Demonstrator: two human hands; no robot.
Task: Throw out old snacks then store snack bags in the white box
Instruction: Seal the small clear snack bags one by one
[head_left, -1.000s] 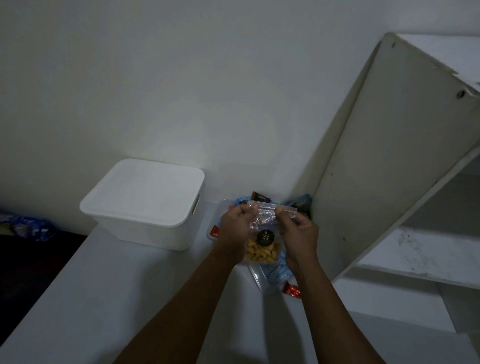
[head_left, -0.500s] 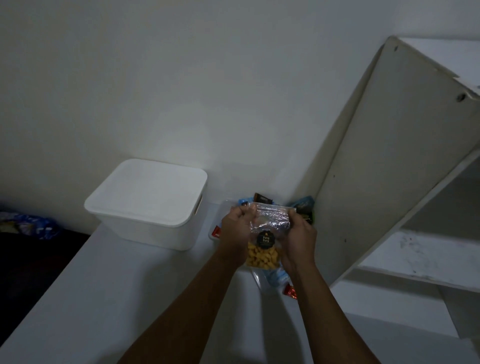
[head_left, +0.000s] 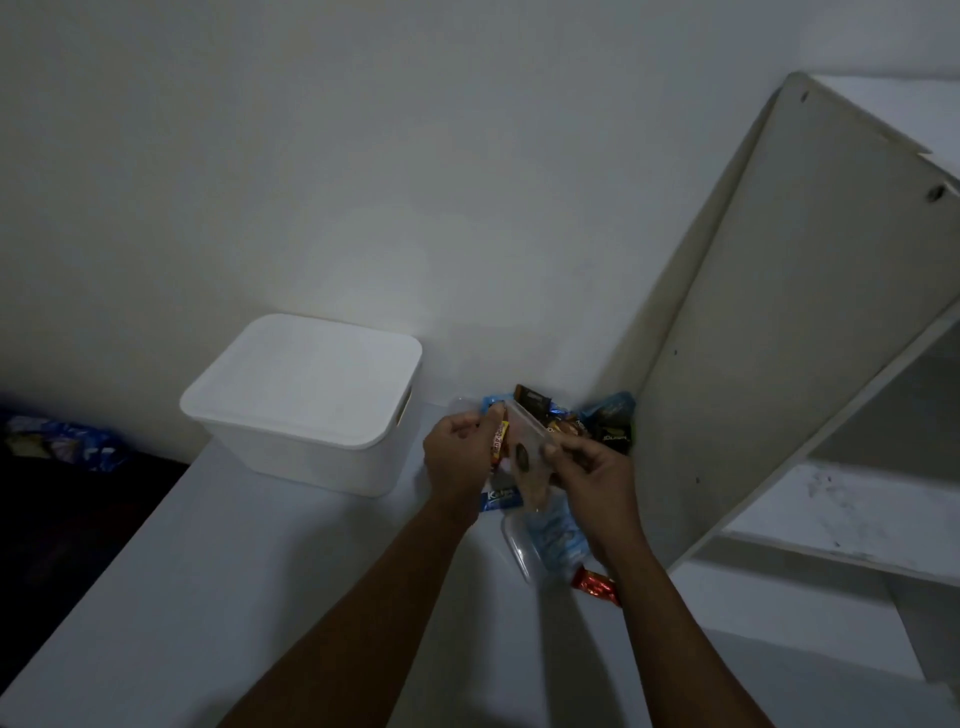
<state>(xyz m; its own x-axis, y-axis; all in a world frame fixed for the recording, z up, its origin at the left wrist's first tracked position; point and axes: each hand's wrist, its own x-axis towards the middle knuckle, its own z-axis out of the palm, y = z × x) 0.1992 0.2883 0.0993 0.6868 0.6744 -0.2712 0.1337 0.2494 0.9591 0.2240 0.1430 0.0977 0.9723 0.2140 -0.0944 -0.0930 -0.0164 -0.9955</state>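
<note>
A clear zip bag of yellow snacks with a round black label hangs tilted above the snack pile. My right hand pinches its right top edge. My left hand has curled fingers at its left top corner, beside a yellow and red wrapper. The white box stands to the left on the white surface with its lid on. Below the bag lies a clear plastic tray with blue wrappers in it.
More snacks lie against the wall: a brown packet, a dark green one, a blue pack and a red wrapper. A white shelf unit rises close on the right. Blue packets sit in the dark area at left.
The zip bag has turned from flat-on to tilted, its top swung away from me. My right hand has dropped lower along the top edge. The box has stayed put.
</note>
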